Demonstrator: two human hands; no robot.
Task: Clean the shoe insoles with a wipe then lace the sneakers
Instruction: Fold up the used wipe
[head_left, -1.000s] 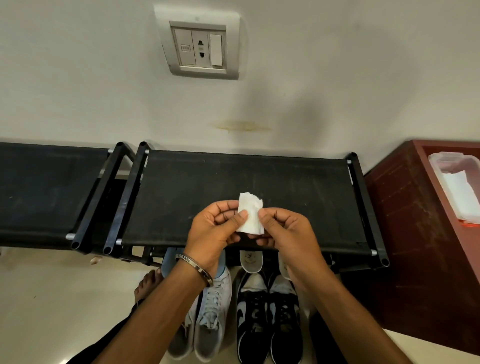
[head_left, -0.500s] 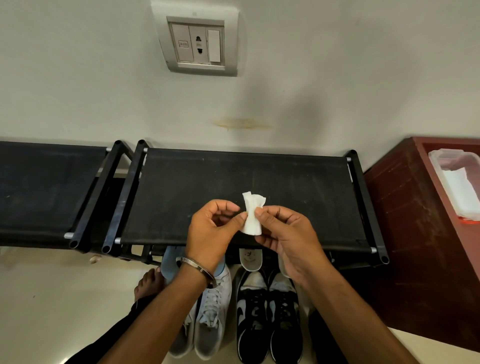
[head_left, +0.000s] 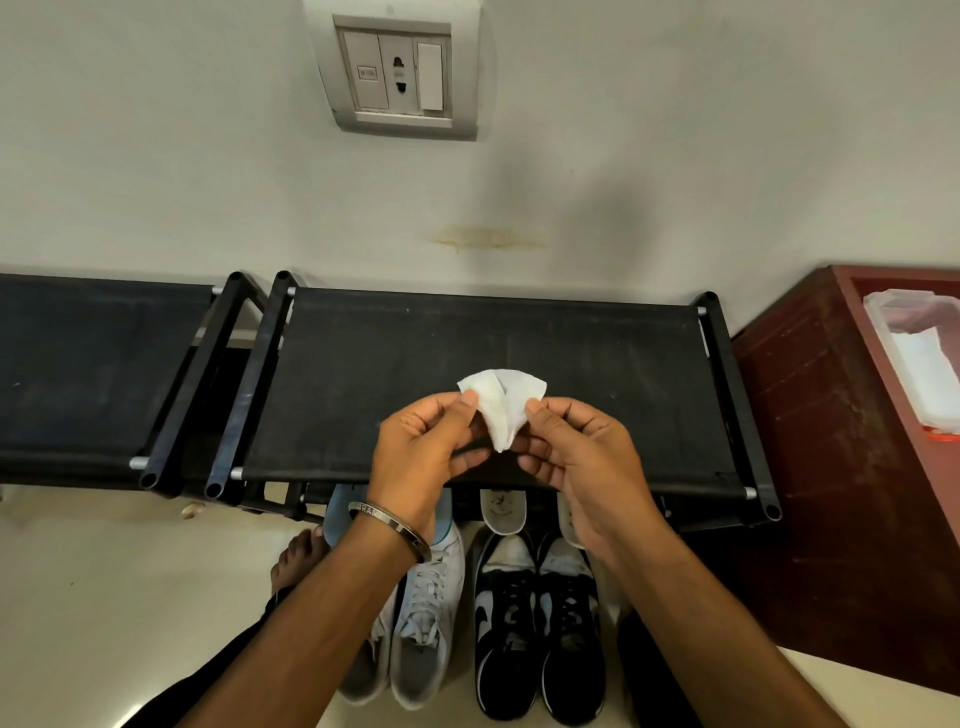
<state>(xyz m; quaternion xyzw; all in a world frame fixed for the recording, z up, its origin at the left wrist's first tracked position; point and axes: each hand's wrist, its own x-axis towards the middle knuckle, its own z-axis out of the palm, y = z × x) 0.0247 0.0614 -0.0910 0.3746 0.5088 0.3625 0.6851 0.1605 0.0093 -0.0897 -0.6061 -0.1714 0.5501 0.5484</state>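
Observation:
A white wipe (head_left: 501, 405) is held up over the black shoe rack (head_left: 363, 374), spread into a fan shape. My left hand (head_left: 426, 452) pinches its left corner and my right hand (head_left: 582, 462) pinches its right corner. On the floor below stand a pair of white sneakers (head_left: 421, 618) and a pair of black sneakers with grey swooshes (head_left: 535, 623). White insoles (head_left: 503, 512) stick out beyond the black pair, under the rack's front bar; one is partly hidden by my right wrist.
A second black rack (head_left: 78, 374) stands to the left. A dark red cabinet (head_left: 841, 467) on the right carries a clear tub of wipes (head_left: 919, 358). A wall socket (head_left: 400, 73) sits above. My bare foot (head_left: 296, 561) rests on the pale floor.
The wipe, a narrow folded strip before, has been pulled wider between my two hands. Both hands have shifted slightly apart.

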